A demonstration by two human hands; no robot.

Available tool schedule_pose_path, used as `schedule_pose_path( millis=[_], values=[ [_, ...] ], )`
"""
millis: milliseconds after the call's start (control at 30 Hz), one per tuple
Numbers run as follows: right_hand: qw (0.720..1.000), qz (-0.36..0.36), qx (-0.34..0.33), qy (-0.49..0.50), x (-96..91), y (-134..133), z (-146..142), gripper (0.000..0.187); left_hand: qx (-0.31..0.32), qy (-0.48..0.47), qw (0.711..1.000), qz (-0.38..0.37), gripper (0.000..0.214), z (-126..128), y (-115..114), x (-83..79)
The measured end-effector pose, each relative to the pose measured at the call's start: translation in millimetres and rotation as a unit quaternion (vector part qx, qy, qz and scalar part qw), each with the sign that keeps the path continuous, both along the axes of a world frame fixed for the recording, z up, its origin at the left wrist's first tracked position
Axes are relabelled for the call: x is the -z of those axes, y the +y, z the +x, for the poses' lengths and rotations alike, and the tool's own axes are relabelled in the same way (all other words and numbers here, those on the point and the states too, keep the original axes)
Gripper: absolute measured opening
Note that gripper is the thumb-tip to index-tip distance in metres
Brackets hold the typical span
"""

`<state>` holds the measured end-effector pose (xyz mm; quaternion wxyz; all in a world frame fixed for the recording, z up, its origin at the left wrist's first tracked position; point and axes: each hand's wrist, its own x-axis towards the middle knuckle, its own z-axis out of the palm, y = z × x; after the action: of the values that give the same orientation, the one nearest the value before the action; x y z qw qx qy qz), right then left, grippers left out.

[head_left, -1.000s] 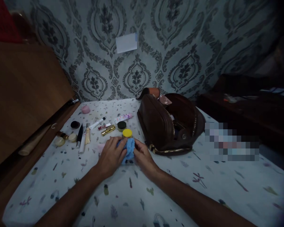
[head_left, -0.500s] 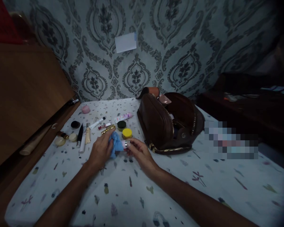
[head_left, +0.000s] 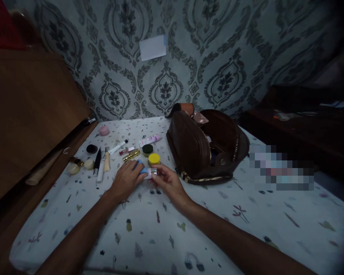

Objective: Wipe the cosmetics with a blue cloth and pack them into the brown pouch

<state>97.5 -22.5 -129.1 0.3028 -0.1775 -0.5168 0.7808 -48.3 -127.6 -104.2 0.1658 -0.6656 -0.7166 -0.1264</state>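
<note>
A small pale tube with a silvery band lies pinched between the fingertips of the right hand, just above the patterned bed sheet. Touching the tube's left end is a crumpled bright-blue cloth, gripped in the curled fingers of the left hand; the two hands meet over the tube, knuckles up, both forearms entering from the lower edge of the view.

Just beyond the hands stand a round yellow-lidded jar and a round dark-green-lidded jar. To their left, in a loose row, lie a gold lipstick tube, a small red-and-clear vial, a white pen-shaped stick with black cap, a pink-printed white squeeze tube, a black pencil-like stick, two cream-coloured slim tubes, a black round compact, two pale round compacts and a pink dome-shaped puff.

Right of the jars, near the right hand, sits a dark-brown leather toiletry bag, unzipped, with a gold zip.

The surface is a bed with a white sheet printed with small plants and birds. A brown wooden headboard borders it on the left; grey damask wallpaper bearing a white paper note closes the back. The room is dim.
</note>
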Motion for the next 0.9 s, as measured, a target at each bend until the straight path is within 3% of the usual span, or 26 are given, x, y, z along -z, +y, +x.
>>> schedule_pose_path(
  millis=[300,433,567,900],
  values=[
    [0.999,0.030,0.002,-0.017,3.8,-1,-2,0.036,0.025,-0.148,0.986,0.075,0.032,-4,1,-1.5],
    [0.999,0.036,-0.002,-0.035,3.0,0,0,0.038,0.083,-0.077,0.992,0.061,0.038,4,-2,-0.2],
    [0.998,0.043,-0.005,-0.052,2.4,0,1,0.042,0.091,0.001,0.996,0.023,0.050,10,-2,0.9],
    [0.996,0.077,-0.042,-0.027,-3.9,-2,6,0.044,0.107,-0.005,0.993,0.058,0.047,-3,2,5.0]
  ],
)
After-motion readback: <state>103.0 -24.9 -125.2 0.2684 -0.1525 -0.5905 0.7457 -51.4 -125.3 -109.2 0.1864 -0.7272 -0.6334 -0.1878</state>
